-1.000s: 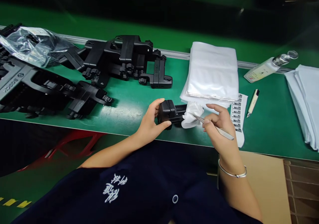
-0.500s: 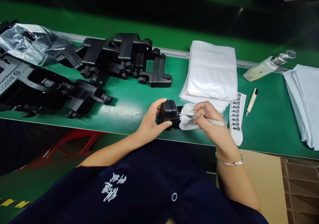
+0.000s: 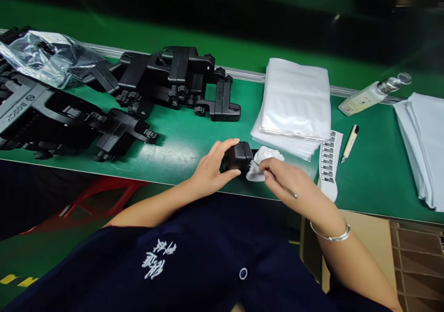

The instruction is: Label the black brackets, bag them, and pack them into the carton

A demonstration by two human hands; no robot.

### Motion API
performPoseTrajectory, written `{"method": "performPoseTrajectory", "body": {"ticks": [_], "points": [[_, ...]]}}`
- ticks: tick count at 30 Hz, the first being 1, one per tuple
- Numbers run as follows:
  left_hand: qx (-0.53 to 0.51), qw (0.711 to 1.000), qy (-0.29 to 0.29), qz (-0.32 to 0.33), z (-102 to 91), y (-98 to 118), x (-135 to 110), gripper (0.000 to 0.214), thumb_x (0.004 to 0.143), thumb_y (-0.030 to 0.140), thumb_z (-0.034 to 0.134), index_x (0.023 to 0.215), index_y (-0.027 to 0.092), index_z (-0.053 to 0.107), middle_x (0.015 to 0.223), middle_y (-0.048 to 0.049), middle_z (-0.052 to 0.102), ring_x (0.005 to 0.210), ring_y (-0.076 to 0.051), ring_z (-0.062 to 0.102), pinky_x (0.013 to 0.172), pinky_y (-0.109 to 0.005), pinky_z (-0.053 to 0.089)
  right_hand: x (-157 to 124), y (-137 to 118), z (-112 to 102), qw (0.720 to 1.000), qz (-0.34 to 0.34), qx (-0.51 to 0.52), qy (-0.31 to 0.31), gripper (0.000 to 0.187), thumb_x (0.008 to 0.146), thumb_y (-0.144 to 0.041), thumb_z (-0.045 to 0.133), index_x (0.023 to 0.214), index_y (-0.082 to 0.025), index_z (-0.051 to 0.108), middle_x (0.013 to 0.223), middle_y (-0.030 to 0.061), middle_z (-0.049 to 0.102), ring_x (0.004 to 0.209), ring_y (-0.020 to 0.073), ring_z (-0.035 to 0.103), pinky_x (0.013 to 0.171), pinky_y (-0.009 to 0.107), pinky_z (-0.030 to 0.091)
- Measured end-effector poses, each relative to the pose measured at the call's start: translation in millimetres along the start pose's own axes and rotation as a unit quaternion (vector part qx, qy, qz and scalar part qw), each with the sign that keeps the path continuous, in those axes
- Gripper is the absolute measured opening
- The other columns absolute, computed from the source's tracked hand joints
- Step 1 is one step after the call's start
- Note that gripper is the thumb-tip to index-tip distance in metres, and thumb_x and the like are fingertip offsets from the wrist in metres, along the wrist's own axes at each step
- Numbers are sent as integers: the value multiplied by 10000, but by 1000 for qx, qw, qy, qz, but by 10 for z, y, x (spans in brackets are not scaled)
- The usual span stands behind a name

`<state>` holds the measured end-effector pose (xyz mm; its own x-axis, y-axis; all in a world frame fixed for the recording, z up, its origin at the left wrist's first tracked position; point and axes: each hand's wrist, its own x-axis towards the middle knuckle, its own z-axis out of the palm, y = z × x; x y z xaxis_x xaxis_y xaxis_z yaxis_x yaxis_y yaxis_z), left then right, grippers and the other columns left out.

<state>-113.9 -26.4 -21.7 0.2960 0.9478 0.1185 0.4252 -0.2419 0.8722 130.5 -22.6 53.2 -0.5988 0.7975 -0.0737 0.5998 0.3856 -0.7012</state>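
Observation:
My left hand [image 3: 213, 168] is closed around a black plastic part [image 3: 239, 155] at the front of the bench, thumb on the near side and fingers on the far side. A crumpled white cloth [image 3: 267, 157] lies against the part's right end. In my right hand [image 3: 284, 177] are slim metal tweezers [image 3: 255, 163], their tip at the cloth beside the black part. Most of the tweezers is hidden by my fingers; the rear end [image 3: 295, 195] sticks out behind my palm.
Several black brackets [image 3: 178, 66] and a clear plastic bag [image 3: 52, 57] occupy the left. Behind my right hand lies a stack of clear plastic sleeves [image 3: 294, 99]. Rightward are a label strip [image 3: 328, 166], a pen-like tool [image 3: 350, 144], a pump bottle [image 3: 367, 96] and folded white cloths [image 3: 423, 145].
My right hand has turned and shifted slightly, so the tweezers now show edge-on. The white cloth has changed shape a little, and the black part has tilted in my left hand.

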Motion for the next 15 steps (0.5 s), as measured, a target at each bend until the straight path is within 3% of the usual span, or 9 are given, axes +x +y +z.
{"method": "performPoseTrajectory", "body": {"ticks": [5,9,15], "points": [[-72,997,-25,-29,3,-16,17,716,821,333,693,1448,284,351,1389,-111,518,1174,-277,579,973,-446,511,34,174,-78,984,71,157,-36,108,979,-260,434,938,-227,529,758,-24,576,649,136,547,606,251,400],[-81,996,-27,-35,31,-3,10,728,811,330,709,1444,292,351,1393,-109,517,1174,-277,580,986,-455,505,29,105,-120,983,99,147,-46,115,957,-222,430,917,-232,536,713,-36,579,593,127,496,554,247,351],[-67,997,-24,-10,-5,-46,-20,708,829,367,703,1441,284,358,1345,-113,538,1136,-275,592,959,-445,517,-18,128,-22,980,90,177,-29,141,973,-243,411,950,-230,550,779,-20,606,670,135,567,627,261,413]]}}
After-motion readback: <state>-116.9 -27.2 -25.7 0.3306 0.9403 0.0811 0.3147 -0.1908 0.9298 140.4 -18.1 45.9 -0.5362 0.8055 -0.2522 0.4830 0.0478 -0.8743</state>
